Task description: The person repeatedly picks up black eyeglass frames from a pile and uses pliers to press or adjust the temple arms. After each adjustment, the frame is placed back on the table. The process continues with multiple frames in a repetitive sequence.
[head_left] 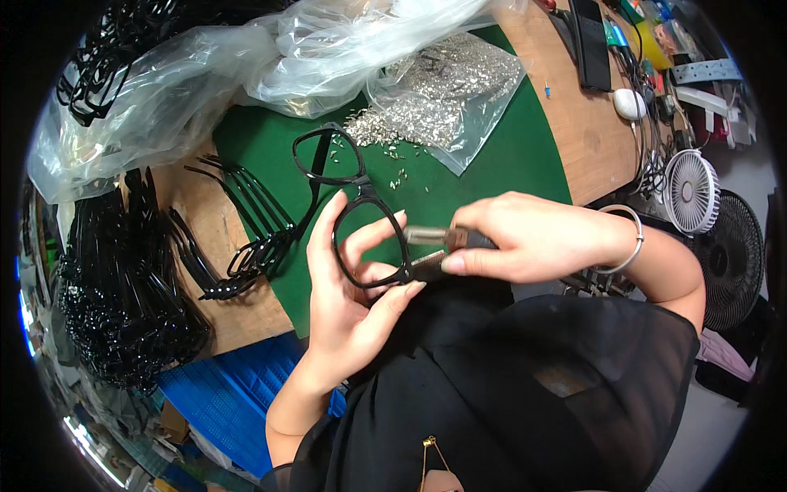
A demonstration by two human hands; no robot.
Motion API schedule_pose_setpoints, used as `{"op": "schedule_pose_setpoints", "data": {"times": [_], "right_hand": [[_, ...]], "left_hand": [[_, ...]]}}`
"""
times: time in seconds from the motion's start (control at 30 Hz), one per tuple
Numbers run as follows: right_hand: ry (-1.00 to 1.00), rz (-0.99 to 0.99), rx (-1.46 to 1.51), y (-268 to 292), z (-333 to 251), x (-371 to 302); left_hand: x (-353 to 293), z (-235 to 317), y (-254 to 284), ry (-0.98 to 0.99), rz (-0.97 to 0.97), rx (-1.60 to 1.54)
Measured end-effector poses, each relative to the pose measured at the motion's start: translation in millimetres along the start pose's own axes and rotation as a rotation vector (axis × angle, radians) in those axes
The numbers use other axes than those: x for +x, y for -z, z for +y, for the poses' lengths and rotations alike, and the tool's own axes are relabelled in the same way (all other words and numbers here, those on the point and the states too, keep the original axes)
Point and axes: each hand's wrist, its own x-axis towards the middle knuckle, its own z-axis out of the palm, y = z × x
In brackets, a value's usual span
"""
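In my left hand [340, 324] is a black eyeglass frame [361, 189], its near rim circled by my fingers and thumb. No lenses can be made out in its rims. One black temple arm [310, 209] extends from the frame's far end toward the lower left. My right hand [516, 238] grips a dark-handled tool [469, 239] whose blurred metal end reaches the near rim's right side. Under my right thumb, a narrow grey ridged piece [428, 266] meets the frame's corner; its kind is unclear. Small silvery metal pieces [373, 129] lie scattered on the green mat [525, 168] beyond my hands.
A clear bag of metal pieces [471, 86] rests at the mat's far side beside crumpled plastic [311, 61]. Black temple arms [262, 246] lie left, near a large black pile [123, 303]. A phone [590, 45], cables and a white fan [691, 190] stand right.
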Motion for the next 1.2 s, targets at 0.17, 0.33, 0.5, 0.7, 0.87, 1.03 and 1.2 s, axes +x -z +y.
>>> {"op": "schedule_pose_setpoints", "data": {"times": [0.17,0.33,0.5,0.7,0.87,1.03,1.2], "right_hand": [[0.097,0.295,-0.063,-30.6,31.5,16.3],[0.131,0.685,-0.195,-21.9,38.9,51.7],[0.051,0.846,-0.353,-41.9,47.4,80.2],[0.028,0.871,-0.462,-50.5,45.9,86.7],[0.075,0.852,-0.482,-46.7,49.9,84.7],[0.2,0.852,-0.492,-45.2,50.2,77.5],[0.253,0.791,0.257,-49.7,8.2,31.0]], "left_hand": [[10.1,7.4,-2.4,-0.022,0.027,-0.061],[-7.3,8.0,5.9,-0.293,-0.045,-0.397],[-26.4,10.2,5.7,-0.217,0.028,-0.368],[-21.9,19.4,-4.8,-0.081,0.107,-0.552],[-21.6,12.9,11.3,-0.002,-0.06,-0.593],[-36.1,19.0,-10.8,0.061,0.068,-0.221],[-31.0,-2.4,-18.0,0.048,0.084,0.016]]}}
